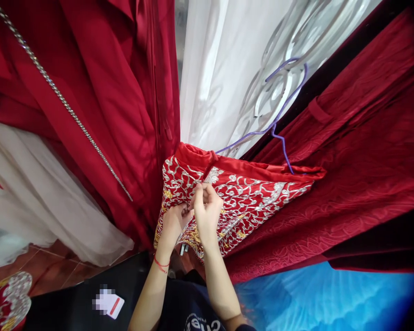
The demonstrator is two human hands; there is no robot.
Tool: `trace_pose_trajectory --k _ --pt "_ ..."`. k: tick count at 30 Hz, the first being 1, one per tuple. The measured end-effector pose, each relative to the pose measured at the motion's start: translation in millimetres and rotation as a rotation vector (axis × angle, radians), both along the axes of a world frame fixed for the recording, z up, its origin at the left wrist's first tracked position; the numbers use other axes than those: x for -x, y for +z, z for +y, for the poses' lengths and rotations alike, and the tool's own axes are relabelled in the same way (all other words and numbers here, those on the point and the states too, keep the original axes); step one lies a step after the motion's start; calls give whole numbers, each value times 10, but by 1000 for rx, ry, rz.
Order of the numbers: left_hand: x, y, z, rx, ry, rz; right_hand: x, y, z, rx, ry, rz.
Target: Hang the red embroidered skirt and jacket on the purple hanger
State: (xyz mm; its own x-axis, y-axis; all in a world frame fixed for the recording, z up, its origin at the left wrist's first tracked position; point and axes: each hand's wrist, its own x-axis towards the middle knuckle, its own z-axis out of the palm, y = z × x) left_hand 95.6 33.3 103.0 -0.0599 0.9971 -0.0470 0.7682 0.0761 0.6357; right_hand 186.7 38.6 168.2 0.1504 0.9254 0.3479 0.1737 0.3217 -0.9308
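A red skirt-like garment [255,197] with silver and gold embroidery hangs in front of me from a purple wire hanger [248,134]. Its smooth red waistband [262,168] faces up. A thin red cord [209,170] runs down from the band to the pinched fingertips of my right hand [209,209], and these seem closed on it. Just below and left, my left hand [174,223] has its fingers curled against the embroidered front; what they hold is hidden. Both hands are close together, fingertips nearly touching.
The hanger hooks onto white curled metalwork [286,87] before a white drape [210,69]. Red cloth hangs at left [106,92] and right [365,184], with a rhinestone strip [65,103]. Below lie a black surface [72,299] with a white card [115,307] and blue fabric [324,299].
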Motion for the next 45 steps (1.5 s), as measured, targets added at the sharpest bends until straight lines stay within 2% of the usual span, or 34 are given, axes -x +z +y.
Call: trace_pose_trajectory --k 4,7,12,16,19,21,23,25,27,29,31,33,35,37,41,45 --pt "31 -27 19 29 -13 -3 -23 178 -43 54 105 108" --pt "83 -87 47 87 -37 -84 -36 343 -24 108 151 186" --pt "93 -169 110 96 -79 -144 -30 611 62 50 189 300" --pt "37 -152 124 30 -22 -106 -29 640 123 -16 210 298" --pt "76 -109 79 -21 5 -107 -184 577 125 -70 198 137" --pt "148 -37 18 -66 -51 -224 -374 566 114 -143 163 -36" --pt "224 106 -48 -162 -101 -391 -567 614 107 -239 61 -136" --pt "278 337 -85 -385 -53 -478 -694 713 114 -349 -104 -186" --pt "304 636 -61 -729 74 -427 -736 833 139 -488 -263 -315" --pt "317 945 28 -1034 193 -276 -737 925 183 -594 -365 -544" --pt "344 1191 150 -1143 233 -115 -769 951 236 -603 -400 -770" --pt "394 1327 260 -1066 175 -29 -877 905 286 -532 -400 -907" --pt "455 1348 333 -911 93 -27 -1053 819 328 -471 -407 -960" --pt "500 1292 375 -812 60 -66 -1240 748 357 -463 -408 -974" --pt "506 1172 445 -872 25 -239 -1392 777 370 -603 -408 -1007" --pt "504 1185 534 -916 53 -315 -1214 909 401 -784 -454 -1035"
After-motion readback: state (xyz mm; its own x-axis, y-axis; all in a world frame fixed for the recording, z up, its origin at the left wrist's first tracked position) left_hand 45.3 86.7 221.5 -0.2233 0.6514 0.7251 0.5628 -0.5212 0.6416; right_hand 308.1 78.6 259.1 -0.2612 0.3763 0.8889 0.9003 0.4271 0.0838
